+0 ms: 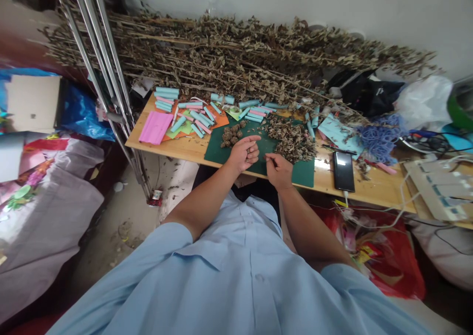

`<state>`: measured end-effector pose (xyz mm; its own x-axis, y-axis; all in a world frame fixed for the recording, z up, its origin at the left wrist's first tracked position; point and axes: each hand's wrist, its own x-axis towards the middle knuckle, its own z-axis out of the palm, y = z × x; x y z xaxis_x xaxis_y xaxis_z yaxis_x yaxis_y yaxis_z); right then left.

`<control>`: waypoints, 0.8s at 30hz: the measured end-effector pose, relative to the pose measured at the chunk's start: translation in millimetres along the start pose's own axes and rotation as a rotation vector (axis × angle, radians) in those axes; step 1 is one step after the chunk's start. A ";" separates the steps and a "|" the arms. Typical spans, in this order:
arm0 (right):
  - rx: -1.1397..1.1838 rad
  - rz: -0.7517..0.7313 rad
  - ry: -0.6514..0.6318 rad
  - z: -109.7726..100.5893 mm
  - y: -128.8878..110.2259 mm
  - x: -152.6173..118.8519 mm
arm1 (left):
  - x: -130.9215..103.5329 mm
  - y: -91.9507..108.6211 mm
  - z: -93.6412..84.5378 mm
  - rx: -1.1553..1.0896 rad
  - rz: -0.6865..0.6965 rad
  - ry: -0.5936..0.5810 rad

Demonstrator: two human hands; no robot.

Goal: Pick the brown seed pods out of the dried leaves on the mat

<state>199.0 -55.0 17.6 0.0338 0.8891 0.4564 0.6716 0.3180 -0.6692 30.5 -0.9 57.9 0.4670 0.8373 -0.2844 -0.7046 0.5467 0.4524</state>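
Observation:
My left hand point(244, 153) is raised over the green cutting mat point(258, 163), palm turned up. Its index finger points right while the other fingers curl in; whatever they may hold is too small to make out. To its right, my right hand point(278, 170) is closed, thumb pressed to the fingers, and anything in the pinch is hidden. Just beyond the left hand sits a cluster of brown, crumbly balls point(231, 135). A heap of dried, crumbled leaves point(293, 140) lies beyond the right hand, on the mat.
Rolled blue and pink paper tubes point(197, 116) lie along the wooden table point(177, 152), near a pink paper stack point(155, 127). Long dried plant stalks point(221, 54) line the back. At right are a phone point(344, 171) on a cable, blue yarn point(382, 138) and a power strip point(436, 187). Metal poles point(107, 69) stand left.

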 end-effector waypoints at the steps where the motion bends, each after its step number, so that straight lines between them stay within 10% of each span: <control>1: -0.002 0.001 -0.003 0.3 0.5 0.0 | -0.5 -0.2 0.3 0.001 -0.001 0.004; 24: -0.192 0.089 -0.159 21.6 -51.3 11.9 | 10.0 -2.6 -6.0 -0.087 0.099 0.001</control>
<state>149.0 -53.6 44.7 -0.0076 0.9560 0.2933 0.7996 0.1819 -0.5723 33.8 6.1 48.8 0.3923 0.8871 -0.2431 -0.7908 0.4603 0.4034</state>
